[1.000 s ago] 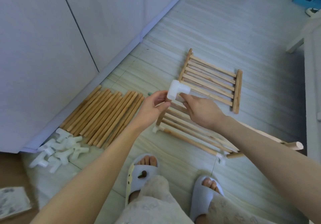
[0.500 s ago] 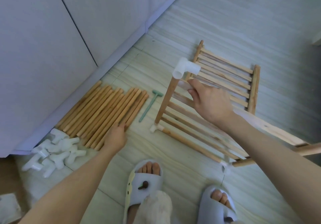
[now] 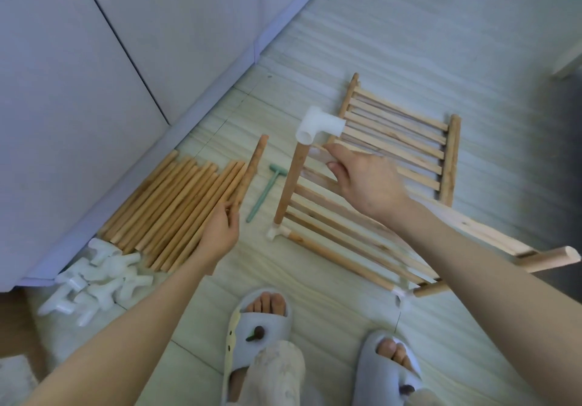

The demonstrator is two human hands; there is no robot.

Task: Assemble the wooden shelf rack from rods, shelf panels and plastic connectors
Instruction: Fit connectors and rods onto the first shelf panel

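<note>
Two hands are seen at work on the floor. One rod (image 3: 252, 171) is pinched at its lower end by the left hand (image 3: 220, 232), tilted up off the rod pile (image 3: 176, 207) beside the cabinet base. A slat of the half-built shelf panel (image 3: 340, 229) is gripped by the right hand (image 3: 365, 182), fingers curled round it. An upright rod (image 3: 291, 182) at that panel's corner is capped by a white plastic connector (image 3: 319, 128). A second shelf panel (image 3: 406, 141) is laid flat beyond it. Spare connectors (image 3: 94, 279) are heaped at the pile's near end. A green mallet (image 3: 266, 193) is laid between pile and panel. No legible writing or branding is visible.
</note>
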